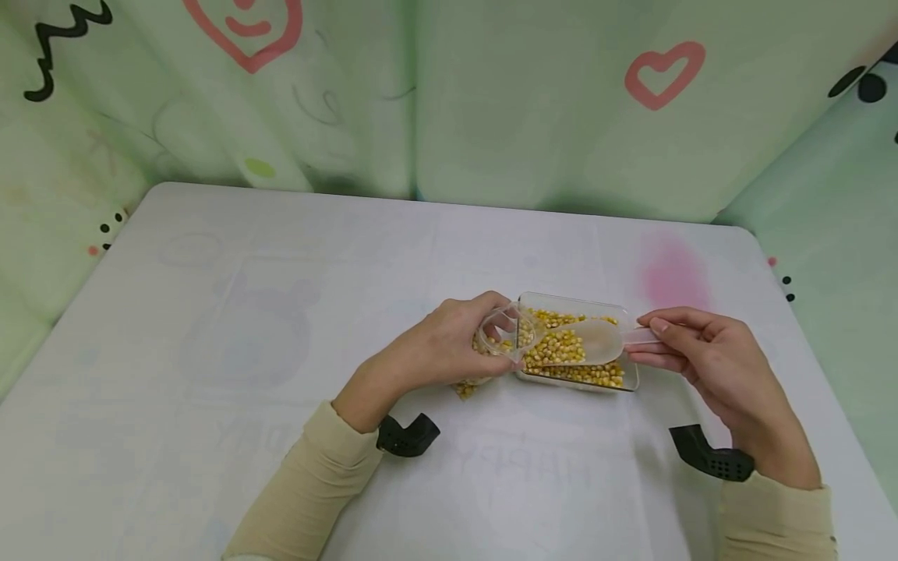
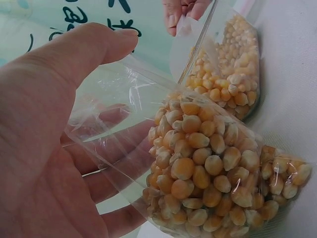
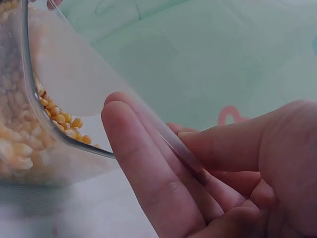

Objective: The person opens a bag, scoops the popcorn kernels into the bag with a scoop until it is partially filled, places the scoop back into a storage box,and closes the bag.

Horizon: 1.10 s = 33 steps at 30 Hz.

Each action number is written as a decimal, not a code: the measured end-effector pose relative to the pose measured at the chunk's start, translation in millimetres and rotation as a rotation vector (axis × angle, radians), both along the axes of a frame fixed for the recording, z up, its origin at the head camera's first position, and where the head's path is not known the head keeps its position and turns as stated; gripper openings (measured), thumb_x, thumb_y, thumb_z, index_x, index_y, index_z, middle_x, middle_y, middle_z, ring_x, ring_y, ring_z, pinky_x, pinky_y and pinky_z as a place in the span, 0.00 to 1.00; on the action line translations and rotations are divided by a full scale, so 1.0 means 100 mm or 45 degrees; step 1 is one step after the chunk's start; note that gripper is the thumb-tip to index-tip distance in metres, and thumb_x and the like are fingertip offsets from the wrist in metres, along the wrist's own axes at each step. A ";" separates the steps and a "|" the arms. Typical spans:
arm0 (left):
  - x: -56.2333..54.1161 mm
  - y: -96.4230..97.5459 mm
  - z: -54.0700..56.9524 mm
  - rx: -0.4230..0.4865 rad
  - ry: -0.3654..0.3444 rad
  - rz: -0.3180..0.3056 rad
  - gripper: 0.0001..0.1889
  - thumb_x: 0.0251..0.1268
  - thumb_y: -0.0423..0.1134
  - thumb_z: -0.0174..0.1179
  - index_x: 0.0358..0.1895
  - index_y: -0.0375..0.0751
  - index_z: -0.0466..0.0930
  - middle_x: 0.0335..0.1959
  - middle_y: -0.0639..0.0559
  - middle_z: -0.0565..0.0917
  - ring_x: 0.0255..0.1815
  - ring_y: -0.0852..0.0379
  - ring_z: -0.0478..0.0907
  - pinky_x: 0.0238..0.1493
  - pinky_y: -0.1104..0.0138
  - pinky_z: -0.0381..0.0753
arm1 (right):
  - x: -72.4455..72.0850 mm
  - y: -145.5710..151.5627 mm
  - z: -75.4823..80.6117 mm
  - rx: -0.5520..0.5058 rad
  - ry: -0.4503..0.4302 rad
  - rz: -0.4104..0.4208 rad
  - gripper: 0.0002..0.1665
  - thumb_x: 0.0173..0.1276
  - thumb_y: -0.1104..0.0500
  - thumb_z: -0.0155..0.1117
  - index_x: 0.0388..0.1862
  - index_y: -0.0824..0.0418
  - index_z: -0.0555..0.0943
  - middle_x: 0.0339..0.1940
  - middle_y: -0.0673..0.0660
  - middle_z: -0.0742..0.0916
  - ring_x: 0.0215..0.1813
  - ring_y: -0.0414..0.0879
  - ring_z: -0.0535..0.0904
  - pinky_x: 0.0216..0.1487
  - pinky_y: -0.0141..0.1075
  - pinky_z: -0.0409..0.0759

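My left hand [image 1: 449, 343] holds a clear plastic bag [image 2: 203, 163] of yellow corn kernels by its open mouth, thumb on one side and fingers on the other. The bag's lower part rests on the table. Against its right side stands a clear rectangular container [image 1: 634, 382], partly filled with corn kernels [image 1: 589, 375]. Between thumb and fingers, my right hand [image 1: 708, 351] pinches the handle of a translucent white scoop [image 1: 601, 343]. Kernels lie in the front of the scoop, which is over the container and points left toward the bag's mouth.
A white cloth [image 1: 337, 273] with faint prints and a pink patch covers the table. Green curtains [image 1: 519, 117] with drawn hearts hang behind and at the sides. Black wrist mounts [image 1: 408, 435] sit at both wrists.
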<state>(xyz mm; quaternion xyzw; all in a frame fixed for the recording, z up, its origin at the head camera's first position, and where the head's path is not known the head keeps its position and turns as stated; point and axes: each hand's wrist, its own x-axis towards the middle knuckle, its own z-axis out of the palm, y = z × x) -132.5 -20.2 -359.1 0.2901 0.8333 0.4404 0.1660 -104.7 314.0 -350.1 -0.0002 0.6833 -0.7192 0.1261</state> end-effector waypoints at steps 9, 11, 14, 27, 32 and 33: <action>-0.01 0.00 -0.02 -0.001 -0.002 -0.004 0.26 0.59 0.46 0.68 0.60 0.46 0.72 0.53 0.57 0.84 0.48 0.65 0.80 0.52 0.68 0.78 | 0.00 0.03 -0.03 -0.030 -0.026 -0.023 0.11 0.74 0.64 0.57 0.49 0.69 0.82 0.41 0.58 0.90 0.41 0.51 0.90 0.45 0.39 0.84; 0.00 0.00 -0.02 -0.001 -0.002 -0.004 0.26 0.59 0.47 0.68 0.59 0.46 0.72 0.53 0.57 0.84 0.48 0.65 0.80 0.52 0.68 0.78 | -0.01 0.04 -0.03 -0.073 -0.015 -0.005 0.11 0.74 0.66 0.55 0.50 0.70 0.82 0.41 0.59 0.90 0.41 0.52 0.90 0.45 0.39 0.84; -0.01 0.00 -0.02 0.002 0.002 -0.005 0.26 0.60 0.47 0.68 0.60 0.46 0.72 0.52 0.58 0.84 0.48 0.65 0.80 0.52 0.68 0.78 | -0.01 0.05 -0.04 -0.140 -0.008 0.013 0.12 0.74 0.69 0.54 0.50 0.70 0.82 0.42 0.59 0.90 0.41 0.52 0.90 0.45 0.39 0.84; -0.01 0.00 -0.02 0.002 0.005 -0.009 0.26 0.60 0.46 0.68 0.60 0.47 0.72 0.52 0.58 0.84 0.48 0.65 0.79 0.51 0.68 0.78 | -0.02 0.08 -0.03 -0.295 0.009 0.030 0.14 0.74 0.73 0.50 0.50 0.71 0.82 0.44 0.60 0.90 0.42 0.54 0.90 0.45 0.41 0.84; 0.00 0.00 -0.02 0.002 -0.001 -0.006 0.26 0.60 0.47 0.68 0.60 0.47 0.72 0.52 0.59 0.84 0.48 0.65 0.79 0.51 0.68 0.78 | -0.02 0.09 -0.03 -0.301 0.004 0.023 0.14 0.74 0.73 0.50 0.50 0.70 0.82 0.45 0.59 0.90 0.41 0.54 0.90 0.45 0.41 0.84; 0.00 0.00 -0.02 0.003 -0.005 -0.005 0.26 0.60 0.47 0.68 0.60 0.47 0.72 0.52 0.59 0.84 0.48 0.65 0.79 0.51 0.68 0.78 | -0.02 0.09 -0.03 -0.308 0.004 0.023 0.15 0.74 0.73 0.49 0.50 0.70 0.82 0.45 0.59 0.89 0.41 0.54 0.90 0.45 0.41 0.84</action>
